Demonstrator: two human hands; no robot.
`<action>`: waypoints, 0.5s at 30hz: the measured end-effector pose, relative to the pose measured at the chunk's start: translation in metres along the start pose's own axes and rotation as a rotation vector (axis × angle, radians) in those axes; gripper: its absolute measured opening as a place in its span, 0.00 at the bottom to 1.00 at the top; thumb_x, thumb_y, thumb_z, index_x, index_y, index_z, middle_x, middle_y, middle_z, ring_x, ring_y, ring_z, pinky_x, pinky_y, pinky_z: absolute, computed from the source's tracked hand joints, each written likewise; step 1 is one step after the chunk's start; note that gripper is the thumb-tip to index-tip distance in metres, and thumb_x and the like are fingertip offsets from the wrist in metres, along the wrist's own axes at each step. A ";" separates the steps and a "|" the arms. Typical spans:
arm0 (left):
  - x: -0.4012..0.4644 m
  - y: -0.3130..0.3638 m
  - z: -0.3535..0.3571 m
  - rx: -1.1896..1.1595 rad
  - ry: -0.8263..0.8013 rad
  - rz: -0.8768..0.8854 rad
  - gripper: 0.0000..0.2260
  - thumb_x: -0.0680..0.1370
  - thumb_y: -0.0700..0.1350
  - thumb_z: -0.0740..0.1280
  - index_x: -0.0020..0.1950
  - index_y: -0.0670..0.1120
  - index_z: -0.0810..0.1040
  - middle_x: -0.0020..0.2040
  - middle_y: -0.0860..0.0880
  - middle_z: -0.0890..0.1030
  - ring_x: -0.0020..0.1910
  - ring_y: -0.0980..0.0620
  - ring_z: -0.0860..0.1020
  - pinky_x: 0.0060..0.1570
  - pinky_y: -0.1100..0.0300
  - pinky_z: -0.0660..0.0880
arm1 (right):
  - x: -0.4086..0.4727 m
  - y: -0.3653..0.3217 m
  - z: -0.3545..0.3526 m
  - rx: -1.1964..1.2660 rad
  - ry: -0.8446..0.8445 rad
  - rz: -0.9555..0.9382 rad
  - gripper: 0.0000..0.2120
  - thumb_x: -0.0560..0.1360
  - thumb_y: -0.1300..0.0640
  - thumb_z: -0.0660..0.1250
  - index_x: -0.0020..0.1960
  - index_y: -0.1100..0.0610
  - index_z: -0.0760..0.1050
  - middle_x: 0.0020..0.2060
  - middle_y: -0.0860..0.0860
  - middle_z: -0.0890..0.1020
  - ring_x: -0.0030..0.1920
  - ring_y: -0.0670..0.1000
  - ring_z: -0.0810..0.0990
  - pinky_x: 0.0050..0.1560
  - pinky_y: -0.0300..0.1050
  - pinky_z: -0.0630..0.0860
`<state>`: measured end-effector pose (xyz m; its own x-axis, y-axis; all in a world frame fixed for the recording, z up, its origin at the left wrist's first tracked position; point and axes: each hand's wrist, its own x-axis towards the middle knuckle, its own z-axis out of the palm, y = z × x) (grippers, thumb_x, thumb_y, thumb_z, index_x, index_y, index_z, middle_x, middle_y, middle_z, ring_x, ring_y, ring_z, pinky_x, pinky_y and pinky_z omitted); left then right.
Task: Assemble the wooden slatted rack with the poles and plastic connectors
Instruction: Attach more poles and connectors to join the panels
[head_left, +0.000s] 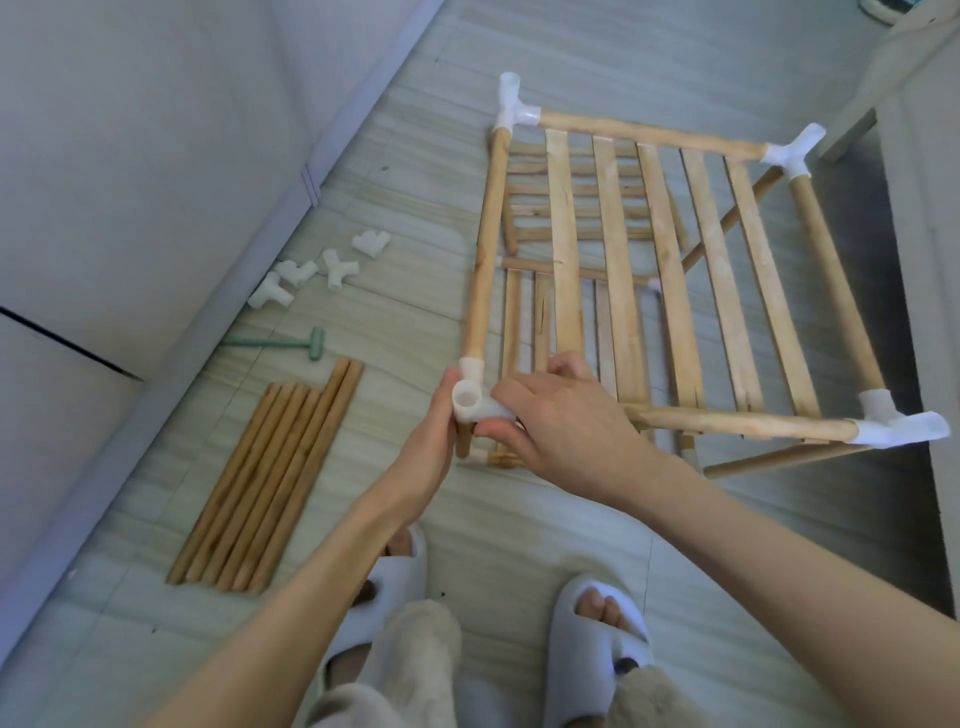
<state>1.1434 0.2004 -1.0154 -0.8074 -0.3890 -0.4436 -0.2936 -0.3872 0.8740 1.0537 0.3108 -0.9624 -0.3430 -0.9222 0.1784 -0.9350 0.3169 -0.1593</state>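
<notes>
Your rack (670, 270) is pale, bare wood with a dull, matt look. Its corner connectors (519, 106) are smooth white plastic. The loose poles (270, 483) at lower left are darker wood. The floor (519, 519) looks smooth, with grey streaks.

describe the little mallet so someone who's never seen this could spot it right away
Look at the floor left of the wooden rack, along the white wall. Between the spare white connectors and the bundle of loose poles lies the mallet, the only pale green thing there.
</notes>
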 end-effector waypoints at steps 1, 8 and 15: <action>-0.001 0.000 0.000 0.020 0.016 -0.011 0.32 0.61 0.78 0.57 0.41 0.52 0.80 0.42 0.45 0.78 0.54 0.40 0.75 0.66 0.41 0.65 | 0.000 -0.002 -0.001 -0.017 -0.010 0.000 0.20 0.75 0.44 0.53 0.36 0.57 0.74 0.27 0.50 0.77 0.25 0.52 0.74 0.45 0.47 0.65; -0.002 0.006 0.000 0.168 0.012 -0.026 0.26 0.79 0.63 0.43 0.41 0.52 0.75 0.49 0.39 0.78 0.61 0.37 0.73 0.66 0.41 0.66 | 0.008 -0.003 -0.015 -0.029 -0.284 -0.032 0.24 0.79 0.41 0.45 0.51 0.58 0.71 0.46 0.52 0.79 0.44 0.54 0.77 0.52 0.44 0.61; -0.013 0.010 -0.007 0.174 -0.086 0.062 0.21 0.82 0.57 0.46 0.53 0.47 0.74 0.54 0.46 0.78 0.62 0.46 0.74 0.67 0.52 0.67 | -0.001 -0.002 -0.005 -0.068 -0.095 0.037 0.25 0.75 0.39 0.51 0.42 0.57 0.77 0.33 0.49 0.80 0.37 0.52 0.78 0.58 0.50 0.67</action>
<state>1.1544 0.1954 -1.0024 -0.8654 -0.3320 -0.3753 -0.3195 -0.2116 0.9237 1.0555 0.3125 -0.9573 -0.3699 -0.9256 0.0801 -0.9270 0.3620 -0.0976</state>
